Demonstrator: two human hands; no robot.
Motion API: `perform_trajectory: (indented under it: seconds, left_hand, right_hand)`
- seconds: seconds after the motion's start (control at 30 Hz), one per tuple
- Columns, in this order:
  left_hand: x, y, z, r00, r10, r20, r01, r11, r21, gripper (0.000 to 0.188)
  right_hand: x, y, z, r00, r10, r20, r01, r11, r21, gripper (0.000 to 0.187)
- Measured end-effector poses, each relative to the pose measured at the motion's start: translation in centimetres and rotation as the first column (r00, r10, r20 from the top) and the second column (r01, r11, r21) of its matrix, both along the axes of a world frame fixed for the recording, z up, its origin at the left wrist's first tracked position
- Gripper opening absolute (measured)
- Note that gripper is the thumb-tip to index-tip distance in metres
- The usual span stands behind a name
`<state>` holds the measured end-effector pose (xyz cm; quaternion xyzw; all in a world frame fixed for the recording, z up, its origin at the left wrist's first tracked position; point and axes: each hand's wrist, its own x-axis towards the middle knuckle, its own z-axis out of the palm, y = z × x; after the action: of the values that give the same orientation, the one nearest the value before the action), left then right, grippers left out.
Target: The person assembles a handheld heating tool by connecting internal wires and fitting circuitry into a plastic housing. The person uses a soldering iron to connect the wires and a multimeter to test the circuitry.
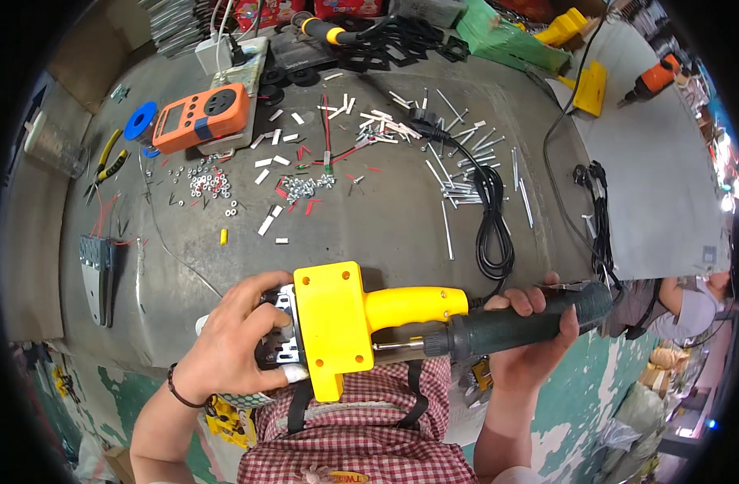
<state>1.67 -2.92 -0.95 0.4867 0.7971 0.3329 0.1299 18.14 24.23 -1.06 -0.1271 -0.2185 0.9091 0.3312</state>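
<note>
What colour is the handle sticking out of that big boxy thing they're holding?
The handle is bright yellow, best seen in the head view.

Power meter (198, 118): orange, round socket
Spool (141, 119): blue, beside the meter
Pliers (102, 170): yellow-black handles
Box (502, 44): green, bench's (369, 234) far side

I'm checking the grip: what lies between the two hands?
Head view: the yellow housing and dark screwdriver's front end lie between left hand and right hand.
</note>
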Motion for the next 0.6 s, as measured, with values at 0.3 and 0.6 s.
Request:
perform_trajectory:
  seconds: [0.3, 0.6]
  left_hand:
    - [0.1, 0.1, -0.3, 0.999, 0.011, -0.036, -0.011, 1.000, -0.004, 0.046]
    - [0.5, -0.8, -0.6, 0.999, 0.009, -0.032, -0.009, 1.000, 0.015, 0.046]
  right_hand:
    - [0.2, 0.1, 0.0, 0.997, 0.020, -0.071, -0.022, 0.999, -0.032, 0.040]
    - [-0.8, -0.5, -0.8, 0.981, 0.058, -0.185, -0.050, 0.998, 0.045, 0.041]
